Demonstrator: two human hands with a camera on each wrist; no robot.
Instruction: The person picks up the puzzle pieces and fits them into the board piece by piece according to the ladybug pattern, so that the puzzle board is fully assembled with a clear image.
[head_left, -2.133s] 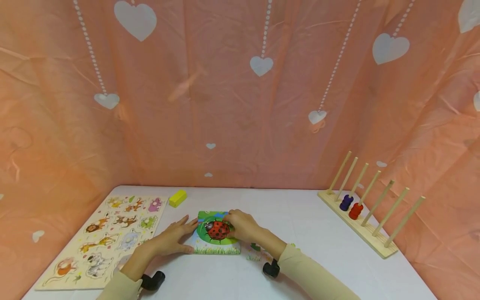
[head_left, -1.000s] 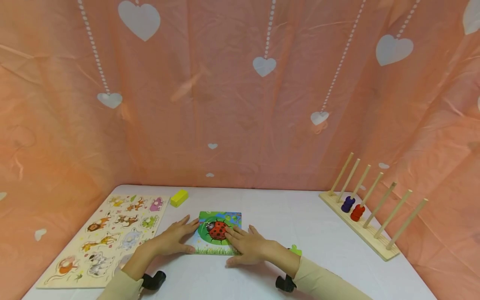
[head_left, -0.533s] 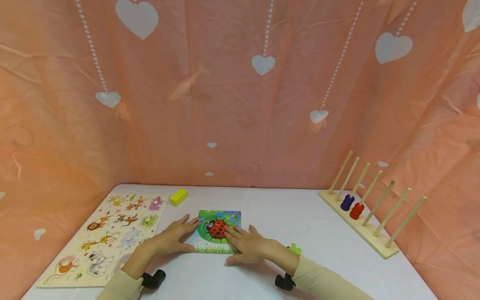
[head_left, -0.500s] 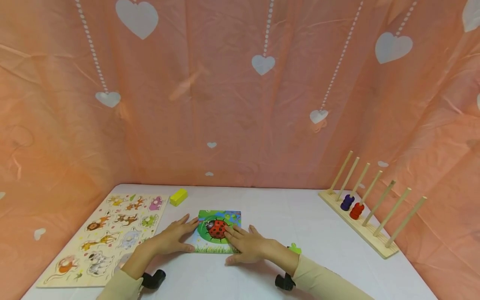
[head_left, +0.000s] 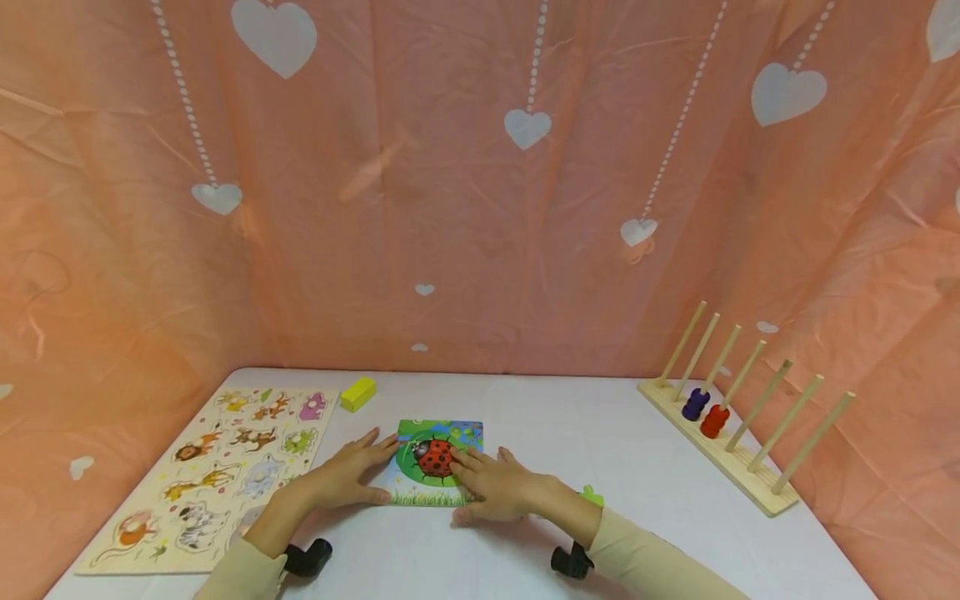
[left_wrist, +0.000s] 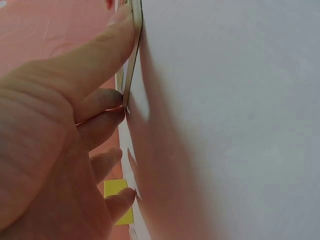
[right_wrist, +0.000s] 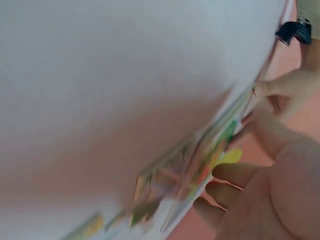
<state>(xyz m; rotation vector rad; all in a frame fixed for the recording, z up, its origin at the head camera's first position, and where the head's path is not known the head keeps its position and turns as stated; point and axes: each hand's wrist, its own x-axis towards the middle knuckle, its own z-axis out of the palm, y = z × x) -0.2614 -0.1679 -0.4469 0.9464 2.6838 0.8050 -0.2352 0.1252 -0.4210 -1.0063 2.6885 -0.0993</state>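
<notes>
A square ladybug jigsaw puzzle lies flat on the white table between the two hands. My left hand rests at its left side, fingers spread and thumb near the lower corner. The left wrist view shows the left thumb and fingers touching the puzzle's thin edge. My right hand reaches over the right side, its fairly straight fingertips near the ladybug and covering part of the picture. Loose puzzle pieces, blurred in the right wrist view, lie beside the board under the right hand. A green piece shows behind the right forearm.
An animal peg puzzle board lies on the left. A yellow block sits near the back edge. On the right stands a wooden peg rack with purple beads and red beads. A pink curtain hangs behind.
The right hand had its fingers bent at the puzzle's right edge; it then spread over the right side and has since shifted slightly. The left hand stays in place.
</notes>
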